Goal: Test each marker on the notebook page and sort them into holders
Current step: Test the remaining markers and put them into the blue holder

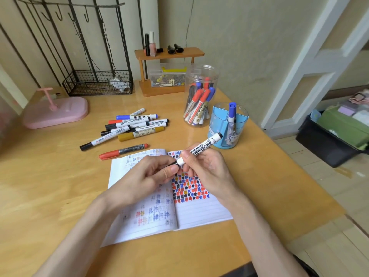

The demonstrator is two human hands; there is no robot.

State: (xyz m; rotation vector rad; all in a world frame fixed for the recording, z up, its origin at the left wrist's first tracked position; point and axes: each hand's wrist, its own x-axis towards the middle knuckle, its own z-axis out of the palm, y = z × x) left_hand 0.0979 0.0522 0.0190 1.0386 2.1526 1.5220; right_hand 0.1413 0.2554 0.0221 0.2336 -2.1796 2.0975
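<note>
My right hand (203,170) grips a white marker (199,150) by its barrel, just above the open notebook (199,212). My left hand (147,176) pinches the marker's near end. Loose markers (135,124) lie on the bench (60,186) beyond the notebook, well left of the clear jar (201,76) and the blue holder (240,121).

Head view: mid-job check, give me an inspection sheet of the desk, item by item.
Surface: wooden desk, glossy.
Job's things: open notebook, right page full of red, blue, black and yellow test marks; loose markers piled beyond it; clear jar holds many markers; blue holder holds one blue marker.
Clutter: pink stand, wire basket, wooden shelf with small bottles.
Grippers: right hand grips the white marker by its barrel; left hand pinches its black end.
Cables: thin dark strand hangs on the rack; cannot tell if it is a cable.
Surroundings: black bin on the floor at right.
</note>
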